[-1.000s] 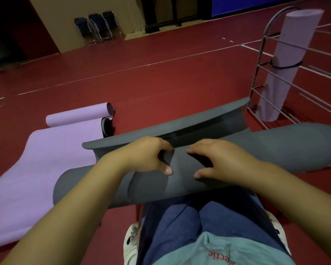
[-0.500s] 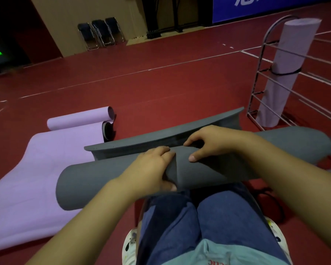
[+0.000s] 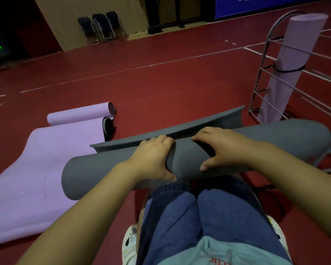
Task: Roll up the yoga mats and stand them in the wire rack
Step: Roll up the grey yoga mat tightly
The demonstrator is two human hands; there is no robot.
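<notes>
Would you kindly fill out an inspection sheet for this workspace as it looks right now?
Surface: red floor with white lines.
Job's things: grey mat nearly rolled, across the person's lap; purple mat mostly unrolled on the floor; rolled purple mat, strapped, upright in the wire rack.
Clutter: nothing seen.
Hands: left hand and right hand both grip the grey mat.
Cables: dark cord on the floor by the right leg.
Surroundings: folded chairs, blue banner.

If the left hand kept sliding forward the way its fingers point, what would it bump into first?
Probably the loose grey flap of the grey mat just beyond the left hand's fingertips, though depth is unclear.
</notes>
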